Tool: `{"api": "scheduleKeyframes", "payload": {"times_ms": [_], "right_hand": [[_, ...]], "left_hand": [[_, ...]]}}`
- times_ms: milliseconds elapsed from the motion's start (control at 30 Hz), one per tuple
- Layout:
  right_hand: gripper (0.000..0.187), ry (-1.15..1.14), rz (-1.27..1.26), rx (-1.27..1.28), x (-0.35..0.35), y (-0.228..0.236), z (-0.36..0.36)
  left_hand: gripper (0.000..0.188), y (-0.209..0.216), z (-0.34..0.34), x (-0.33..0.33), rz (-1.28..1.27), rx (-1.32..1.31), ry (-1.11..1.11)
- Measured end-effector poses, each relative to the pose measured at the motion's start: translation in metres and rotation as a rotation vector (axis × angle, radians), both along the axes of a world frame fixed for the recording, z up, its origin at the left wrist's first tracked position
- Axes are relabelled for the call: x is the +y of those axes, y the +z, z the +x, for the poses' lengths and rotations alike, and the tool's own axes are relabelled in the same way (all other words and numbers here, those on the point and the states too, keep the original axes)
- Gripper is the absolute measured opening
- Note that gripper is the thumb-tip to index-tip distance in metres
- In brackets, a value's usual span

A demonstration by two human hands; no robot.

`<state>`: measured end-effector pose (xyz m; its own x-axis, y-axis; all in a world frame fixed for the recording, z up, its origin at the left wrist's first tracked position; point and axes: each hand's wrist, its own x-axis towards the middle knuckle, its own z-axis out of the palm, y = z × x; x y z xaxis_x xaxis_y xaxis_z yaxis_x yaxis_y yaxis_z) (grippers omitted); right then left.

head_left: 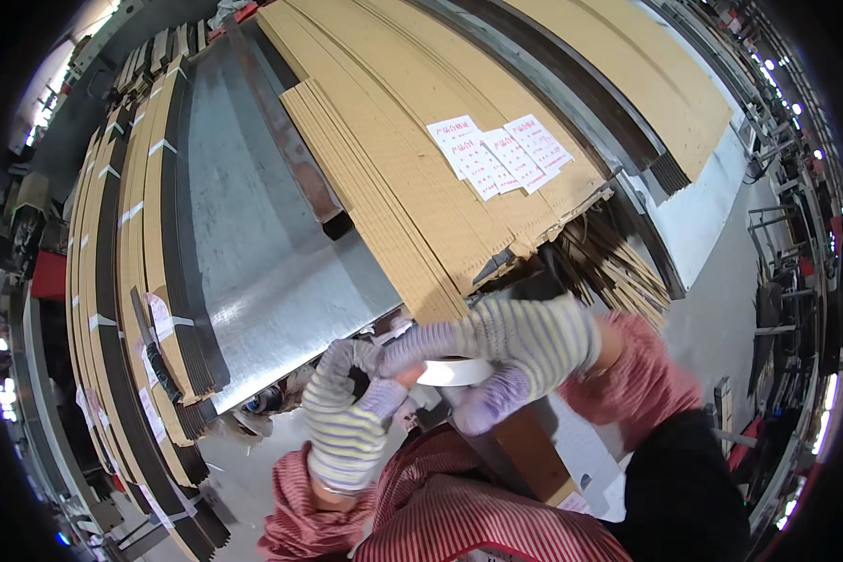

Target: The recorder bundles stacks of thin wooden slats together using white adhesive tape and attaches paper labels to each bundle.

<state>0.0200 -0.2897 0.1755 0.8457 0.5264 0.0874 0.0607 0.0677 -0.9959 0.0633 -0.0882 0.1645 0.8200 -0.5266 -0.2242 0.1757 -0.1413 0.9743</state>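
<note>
Both my hands wear grey-and-yellow striped gloves and meet low in the middle of the view. My right hand (526, 348) is closed around a roll of white tape (454, 373), of which a curved white band shows below its fingers. My left hand (348, 412) has its fingers bent together at the tape's left side, touching the right fingertips. Whatever lies between the left fingers is hidden. Just beyond the hands is the near end of a stack of brown cardboard strips (375, 187).
Several white labels with red print (496, 155) lie on the cardboard. A metal table (262, 272) extends to the left, with a long dark metal bar (286, 140) on it. Bundles of long strips (131, 272) bound with white bands stand at the far left. Thin strips (618, 272) protrude at right.
</note>
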Motion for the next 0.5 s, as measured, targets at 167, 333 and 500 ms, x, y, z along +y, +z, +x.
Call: {"api": "scheduleKeyframes", "payload": {"times_ms": [167, 333, 500], "right_hand": [[0.057, 0.003, -0.346, 0.071, -0.038, 0.01, -0.008], [0.043, -0.259, -0.997, -0.025, -0.07, -0.102, -0.024], [0.063, -0.18, -0.323, 0.564, -0.074, -0.228, -0.035]], "left_hand": [[0.012, -0.056, -0.018, 0.019, 0.068, 0.106, -0.07], [0.015, -0.152, -0.01, 0.011, 0.069, 0.357, 0.113], [0.035, -0.219, -0.002, -0.021, -0.061, 0.44, -0.183]]}}
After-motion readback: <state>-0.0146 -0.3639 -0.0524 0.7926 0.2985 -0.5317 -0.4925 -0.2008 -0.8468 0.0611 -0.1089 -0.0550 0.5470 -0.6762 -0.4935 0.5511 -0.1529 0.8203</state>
